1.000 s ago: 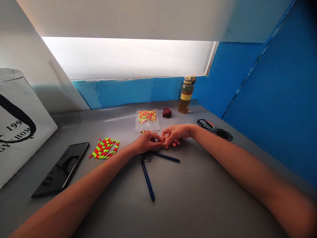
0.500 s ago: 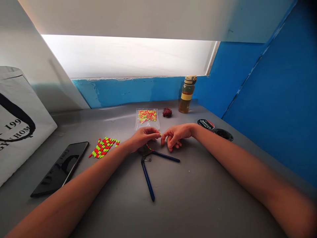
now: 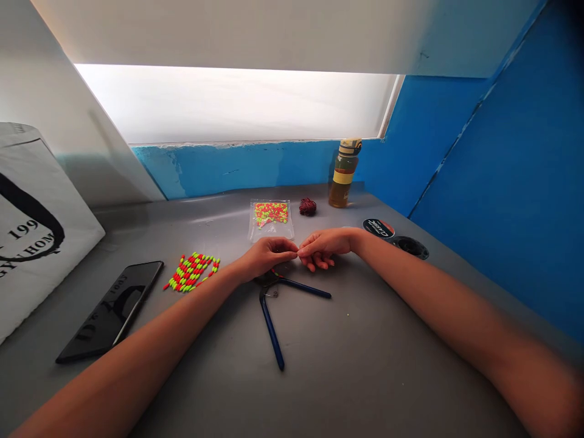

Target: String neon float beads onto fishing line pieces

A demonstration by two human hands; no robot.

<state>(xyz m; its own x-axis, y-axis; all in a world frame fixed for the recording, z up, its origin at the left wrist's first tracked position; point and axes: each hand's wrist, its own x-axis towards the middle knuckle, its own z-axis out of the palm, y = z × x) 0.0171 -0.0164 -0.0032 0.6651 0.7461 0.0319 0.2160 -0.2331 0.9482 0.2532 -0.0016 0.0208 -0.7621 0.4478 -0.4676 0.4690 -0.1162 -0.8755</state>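
My left hand [image 3: 270,255] is closed in a pinch on a bead string, a little above the grey table. Part of the string [image 3: 275,272], with small red and yellow beads, shows below its fingers. My right hand [image 3: 322,248] pinches at the same spot, thumb and forefinger touching my left fingertips. What lies between its tips is too small to make out. Just below the hands lie spread-open pliers [image 3: 272,328] with dark blue handles. Left of my left hand is a mat of red and yellow-green beads [image 3: 194,272] in rows.
Behind the hands lies a clear bag of beads [image 3: 272,214], beside a dark red cord bundle [image 3: 308,207]. A bottle [image 3: 344,176] stands at the back. At right are a round label [image 3: 378,229] and a black spool [image 3: 410,247]; at left, a phone [image 3: 112,310] and white bag [image 3: 41,231].
My right hand's fingers have closed into a pinch and met my left fingertips. The yellow bead at my left fingertips is now hidden, and less of the string shows below.
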